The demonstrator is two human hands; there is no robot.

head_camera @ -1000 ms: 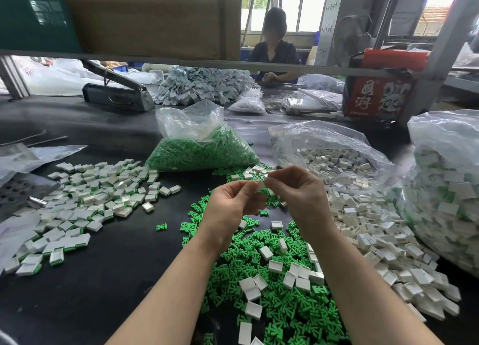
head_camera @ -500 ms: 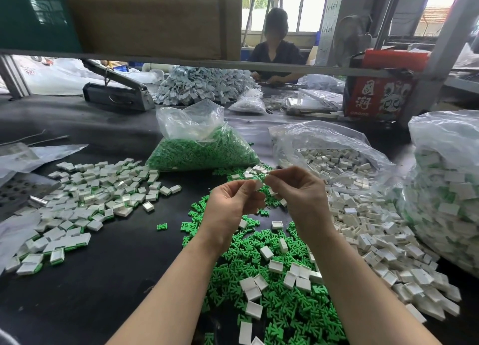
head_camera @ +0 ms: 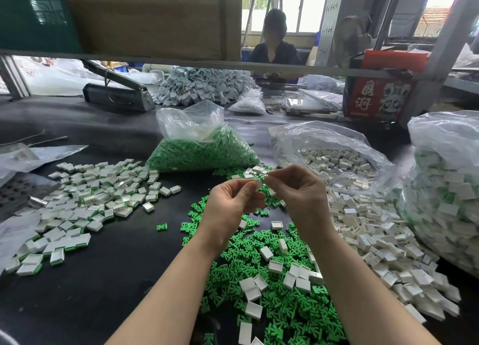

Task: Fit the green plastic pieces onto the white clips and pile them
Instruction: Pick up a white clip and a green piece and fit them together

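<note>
Little has moved since earlier: left hand and right hand stay pinched together on one white clip above the green pieces (fit unfinished, apparently); finished pile lies left.

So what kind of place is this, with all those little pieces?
Probably a small factory or assembly workshop. Loose green pieces and white clips lie heaped on a black worktable, plastic bags hold more, and another person works opposite.
</note>
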